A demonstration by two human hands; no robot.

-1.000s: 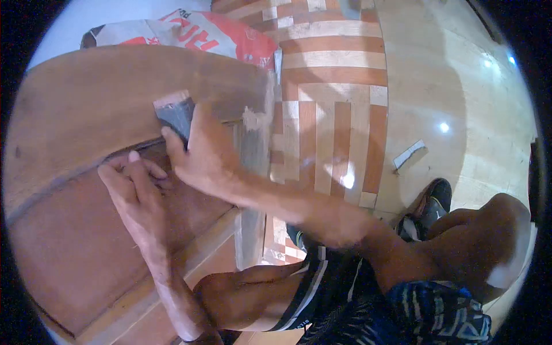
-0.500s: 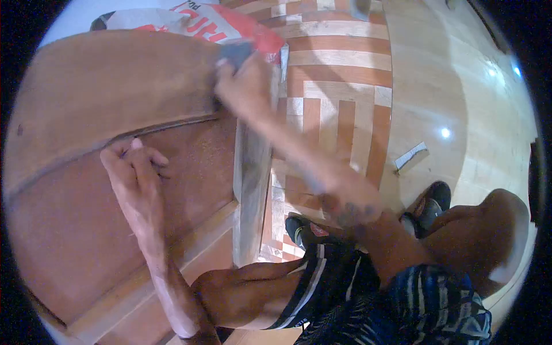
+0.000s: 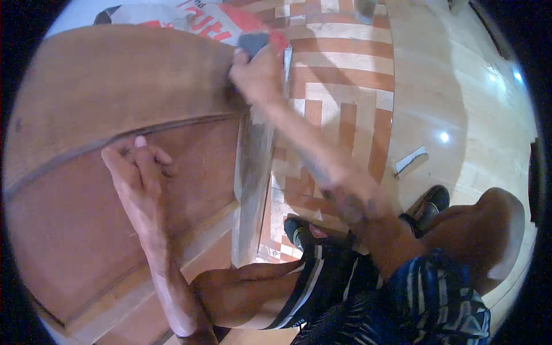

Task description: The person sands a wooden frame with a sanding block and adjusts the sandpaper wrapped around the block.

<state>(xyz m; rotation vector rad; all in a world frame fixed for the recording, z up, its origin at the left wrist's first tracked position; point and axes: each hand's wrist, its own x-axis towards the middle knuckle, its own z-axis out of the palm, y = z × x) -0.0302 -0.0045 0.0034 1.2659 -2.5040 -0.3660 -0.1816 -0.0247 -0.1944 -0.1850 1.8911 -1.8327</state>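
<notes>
A brown wooden panelled piece (image 3: 126,75), like a door or a furniture panel, fills the left side of the head view. My right hand (image 3: 259,72) is closed around a dark grey piece of sandpaper (image 3: 252,43) at the curved top rail's right end. The hand is slightly blurred, and the sandpaper's underside is hidden. My left hand (image 3: 140,172) rests on the recessed panel just below the rail, its fingers loosely bent and apart. Nothing shows in it.
A white and red printed bag (image 3: 230,26) lies behind the panel's far edge. To the right is a floor of patterned brown and cream tiles (image 3: 345,75). A small white strip (image 3: 410,160) lies near my shoes (image 3: 432,202). My bare knees flank the work.
My right hand has moved a little right and away from me with the sandpaper, toward the rail's end. My left hand stays nearly in place.
</notes>
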